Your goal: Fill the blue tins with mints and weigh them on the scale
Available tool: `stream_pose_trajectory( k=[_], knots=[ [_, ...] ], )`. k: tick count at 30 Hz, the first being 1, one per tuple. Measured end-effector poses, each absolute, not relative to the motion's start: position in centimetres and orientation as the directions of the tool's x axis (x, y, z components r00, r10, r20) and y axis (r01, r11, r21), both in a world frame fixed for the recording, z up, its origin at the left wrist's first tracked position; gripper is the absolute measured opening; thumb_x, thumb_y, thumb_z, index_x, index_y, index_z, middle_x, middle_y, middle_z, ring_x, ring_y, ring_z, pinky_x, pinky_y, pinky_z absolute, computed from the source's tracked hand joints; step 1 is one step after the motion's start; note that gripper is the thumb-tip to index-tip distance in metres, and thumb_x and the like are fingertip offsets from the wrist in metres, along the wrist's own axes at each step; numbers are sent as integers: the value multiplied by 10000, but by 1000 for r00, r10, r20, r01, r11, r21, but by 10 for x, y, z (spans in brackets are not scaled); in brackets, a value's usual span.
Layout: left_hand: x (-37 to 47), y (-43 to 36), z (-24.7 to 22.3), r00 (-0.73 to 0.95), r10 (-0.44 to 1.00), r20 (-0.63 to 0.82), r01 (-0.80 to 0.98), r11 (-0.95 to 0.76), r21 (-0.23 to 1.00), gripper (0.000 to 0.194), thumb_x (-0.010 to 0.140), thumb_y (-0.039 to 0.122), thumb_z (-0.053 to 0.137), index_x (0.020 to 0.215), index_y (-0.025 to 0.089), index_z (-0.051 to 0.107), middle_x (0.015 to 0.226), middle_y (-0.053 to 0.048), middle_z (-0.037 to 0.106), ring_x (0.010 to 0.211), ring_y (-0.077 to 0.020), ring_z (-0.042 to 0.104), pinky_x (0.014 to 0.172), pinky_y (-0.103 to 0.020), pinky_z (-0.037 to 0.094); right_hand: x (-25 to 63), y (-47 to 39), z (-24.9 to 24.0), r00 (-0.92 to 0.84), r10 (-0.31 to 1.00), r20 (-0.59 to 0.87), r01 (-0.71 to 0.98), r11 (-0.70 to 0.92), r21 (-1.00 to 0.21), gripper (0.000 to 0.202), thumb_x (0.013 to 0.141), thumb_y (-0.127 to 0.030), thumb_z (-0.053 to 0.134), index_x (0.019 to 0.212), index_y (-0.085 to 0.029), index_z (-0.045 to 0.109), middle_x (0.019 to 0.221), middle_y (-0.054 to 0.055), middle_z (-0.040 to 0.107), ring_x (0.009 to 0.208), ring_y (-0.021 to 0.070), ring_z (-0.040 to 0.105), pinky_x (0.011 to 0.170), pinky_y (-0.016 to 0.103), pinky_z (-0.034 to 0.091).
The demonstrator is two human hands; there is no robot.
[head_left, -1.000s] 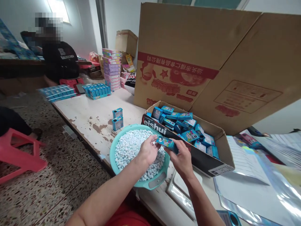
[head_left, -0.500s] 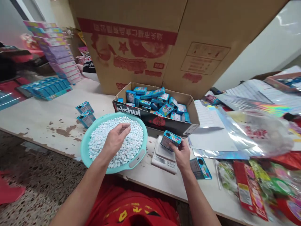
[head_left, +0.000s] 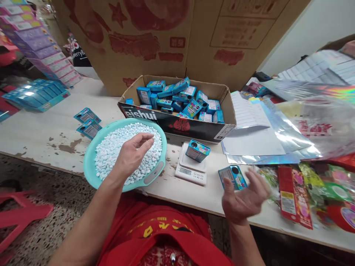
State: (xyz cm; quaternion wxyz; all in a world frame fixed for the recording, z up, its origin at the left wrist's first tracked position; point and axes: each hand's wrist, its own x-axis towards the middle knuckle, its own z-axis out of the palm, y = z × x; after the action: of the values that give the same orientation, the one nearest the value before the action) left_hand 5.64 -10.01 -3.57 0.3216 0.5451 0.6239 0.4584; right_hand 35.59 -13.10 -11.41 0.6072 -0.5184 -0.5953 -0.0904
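My left hand [head_left: 133, 153] is over a turquoise plastic basin [head_left: 89, 166] full of small white candies [head_left: 111, 153]. Its thumb and fingertips are drawn together; whatever they may hold is hidden. A blue candy box [head_left: 197, 150] stands by itself on a small white digital scale [head_left: 191, 174], with no hand touching it. To the right, my right hand [head_left: 245, 195] is raised, slightly blurred, its thumb and fingers spread around nothing. Just behind that hand, a second blue box [head_left: 231, 175] sits on the table, partly covered by the thumb.
An open cardboard tray [head_left: 172, 127] of jumbled blue boxes stands behind the scale, against a large carton [head_left: 177, 44]. Two blue boxes [head_left: 89, 123] are left of the basin. Papers [head_left: 249, 136] and bagged sweets [head_left: 296, 195] cover the right side.
My right hand has let go of the blue box, which now rests on the scale, and has moved right, opening. My left hand stays over the basin. The view has shifted downward.
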Motion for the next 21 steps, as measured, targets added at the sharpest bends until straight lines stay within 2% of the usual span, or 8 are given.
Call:
stream_pose_trajectory(
  k=[2,5,7,11,14,16,19,21],
  knots=[
    [59,-99,-33,-174,980,98,444,-11,896,368,829,485,593,1046,200,676,1064,-75,700,999,-235,640,927,-378,490,373,-143,-121,327,423,845,795,361,-488,604,767,-372,723,1267,-158,459,1183,177,484,1172,362,503,923,593,467],
    [62,-95,-28,-89,993,82,591,-13,806,372,845,483,560,1090,222,657,1118,-66,683,1030,-242,630,894,-368,506,391,-155,-141,443,533,721,750,221,-624,750,759,-449,719,1350,-148,369,1274,204,429,1256,388,429,948,603,440],
    [64,-90,-24,27,995,94,698,-86,711,397,848,473,553,1160,239,626,1201,-59,647,1089,-248,602,912,-376,496,395,-159,-155,503,612,610,688,143,-711,806,756,-465,724,1382,-152,324,1318,205,411,1288,386,404,988,606,402],
    [77,-76,-12,247,960,131,748,-275,604,417,856,430,551,1225,240,585,1270,-54,599,1162,-243,548,1003,-394,427,394,-162,-176,517,668,535,663,83,-744,884,705,-488,768,1387,-152,315,1325,198,420,1283,384,409,1004,606,375],
    [92,-59,-2,349,931,108,682,-332,652,424,820,355,605,1230,248,586,1252,-52,602,1167,-247,536,1021,-389,392,392,-158,-187,512,676,531,677,63,-734,939,660,-508,794,1382,-142,317,1324,201,415,1282,389,402,1005,601,374],
    [105,-44,0,421,904,82,598,-344,724,481,720,274,707,1192,245,616,1226,-62,610,1182,-267,522,1035,-389,361,393,-155,-192,538,681,496,650,39,-759,946,656,-522,792,1379,-136,319,1322,201,415,1282,391,402,1008,607,367],
    [131,-20,-11,451,891,55,426,-269,864,565,509,116,804,1050,217,676,1111,-78,643,1179,-300,520,1039,-382,336,395,-153,-196,577,689,439,603,3,-798,946,644,-538,791,1369,-133,338,1308,192,433,1272,392,413,1018,613,357],
    [151,-7,-26,439,898,22,339,-189,922,505,467,52,785,937,206,684,1002,-70,654,1140,-300,544,1010,-370,357,397,-153,-195,591,690,417,589,-16,-808,957,613,-544,807,1355,-131,367,1292,189,440,1251,392,430,1020,609,363]
  ],
)
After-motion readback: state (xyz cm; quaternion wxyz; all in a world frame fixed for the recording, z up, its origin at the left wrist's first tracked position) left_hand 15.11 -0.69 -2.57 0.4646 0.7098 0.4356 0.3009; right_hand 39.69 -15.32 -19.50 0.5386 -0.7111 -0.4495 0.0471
